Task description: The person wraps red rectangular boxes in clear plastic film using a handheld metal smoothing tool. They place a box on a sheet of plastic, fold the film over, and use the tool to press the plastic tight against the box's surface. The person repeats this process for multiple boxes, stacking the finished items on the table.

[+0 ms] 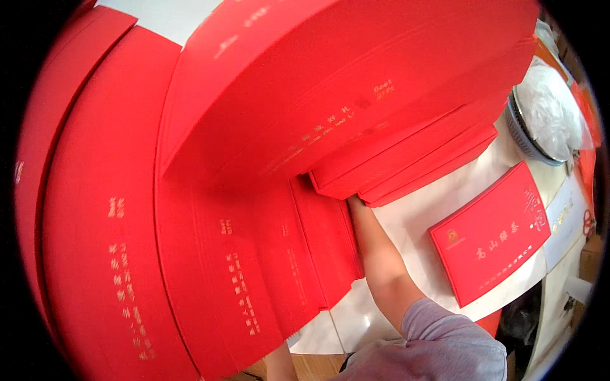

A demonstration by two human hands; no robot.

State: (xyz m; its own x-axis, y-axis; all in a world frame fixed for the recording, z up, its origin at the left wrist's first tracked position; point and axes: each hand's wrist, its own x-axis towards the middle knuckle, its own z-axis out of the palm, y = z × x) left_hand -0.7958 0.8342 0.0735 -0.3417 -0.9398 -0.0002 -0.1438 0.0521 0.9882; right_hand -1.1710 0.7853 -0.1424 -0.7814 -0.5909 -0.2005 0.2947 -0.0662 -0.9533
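Tall stacks of red boxes (pixel 105 190) with gold printing fill the left and middle of the view. A large red box (pixel 406 51) sits tilted at the top, close to the camera. My right forearm (pixel 380 257) reaches up beside the middle stack, and my right hand goes out of sight beneath the upper boxes (pixel 413 152) there. Only a short piece of my left forearm (pixel 279 365) shows at the lower edge. The boxes above it cover my left hand. The fingers of both hands are hidden, so their grip does not show.
A flat red box (pixel 492 238) with gold lettering lies on the white table (pixel 406 219) at right. Beyond it, a clear plastic bag (pixel 549 108) rests on a round blue-grey basket (pixel 522 130). A pale printed sheet (pixel 564 219) lies by the table's right edge.
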